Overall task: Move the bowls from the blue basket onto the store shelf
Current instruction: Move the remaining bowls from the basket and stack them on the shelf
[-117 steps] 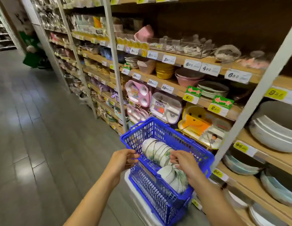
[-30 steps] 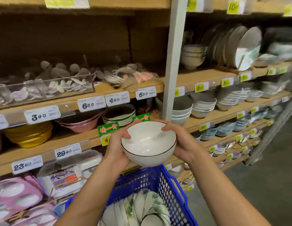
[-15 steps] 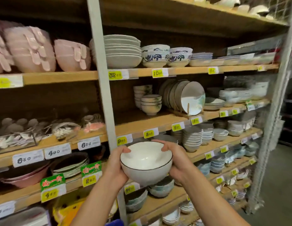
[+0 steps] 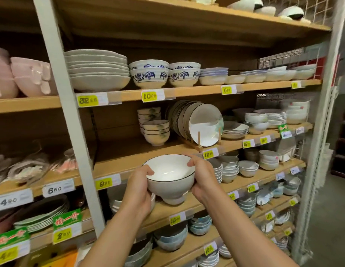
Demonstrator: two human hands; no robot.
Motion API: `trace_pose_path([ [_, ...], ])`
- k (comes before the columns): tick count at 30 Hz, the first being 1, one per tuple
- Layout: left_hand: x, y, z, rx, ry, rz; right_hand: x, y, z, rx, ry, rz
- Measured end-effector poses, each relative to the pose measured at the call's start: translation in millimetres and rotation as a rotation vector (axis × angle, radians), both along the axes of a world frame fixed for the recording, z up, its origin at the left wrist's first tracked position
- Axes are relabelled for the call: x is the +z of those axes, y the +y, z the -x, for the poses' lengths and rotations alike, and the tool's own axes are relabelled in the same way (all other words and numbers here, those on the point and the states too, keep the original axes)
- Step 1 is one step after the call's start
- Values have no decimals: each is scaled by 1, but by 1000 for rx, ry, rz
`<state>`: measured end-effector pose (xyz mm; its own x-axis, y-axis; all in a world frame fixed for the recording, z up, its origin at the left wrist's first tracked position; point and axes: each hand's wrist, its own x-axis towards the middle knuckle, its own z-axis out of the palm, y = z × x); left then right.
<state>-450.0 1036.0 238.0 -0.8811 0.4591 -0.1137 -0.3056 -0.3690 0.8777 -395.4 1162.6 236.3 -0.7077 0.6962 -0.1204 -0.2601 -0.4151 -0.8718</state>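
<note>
- One white glazed bowl (image 4: 168, 170), round and deep with a thin dark line on its rim and a small raised foot, is held upright and level in the air, just in front of the shelving.
- The left hand (image 4: 138, 191) grips its left side, thumb hooked over the rim and fingers curled under the wall.
- The right hand (image 4: 203, 178) clasps the opposite side the same way, thumb on the rim.
- Two bare forearms rise from the bottom edge.
- Just behind the bowl runs the front edge of a pale wooden shelf board (image 4: 117, 160), smooth and matt, carrying a yellow price tag (image 4: 105, 184) in a clear plastic strip.
- Farther back on that board stand two stacks of small footed bowls (image 4: 156, 132), dark-rimmed with a green smear. The front stack shows four; the rear one is partly hidden.
- Beside them, a row of round dark-rimmed plates (image 4: 205, 124) stands on edge in a wooden peg rack (image 4: 198, 141). The count is unclear.
- One white metal upright post (image 4: 58, 93) crosses the shelves at left.
- On the shelf above are about six wide, shallow, greyish bowls (image 4: 98, 70) in one stack.
- Next to those sit four blue-patterned white bowls (image 4: 148, 74), in two stacks of two.
- At far left are glossy pink bowls (image 4: 30, 76).
</note>
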Motion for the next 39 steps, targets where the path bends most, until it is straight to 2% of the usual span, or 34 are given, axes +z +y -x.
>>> trace_pose_path([
  [6, 4, 45, 51, 108, 35, 23, 11, 38, 47, 17, 3, -22],
  [13, 3, 97, 129, 110, 115, 30, 9, 88, 121, 7, 20, -78],
  [18, -4, 131, 178, 161, 143, 120, 1, 119, 166, 10, -1, -116],
  [24, -18, 157, 203, 170, 118, 134, -11, 152, 199, 62, -33, -69],
  [32, -23, 173, 211, 320, 99, 180, -19, 178, 221, 222, -21, -63],
  [35, -23, 177, 209, 386, 92, 179, -21, 179, 216, 252, -37, -163],
  [39, -23, 186, 201, 463, 134, 156, -42, 170, 203, 240, -56, -496],
])
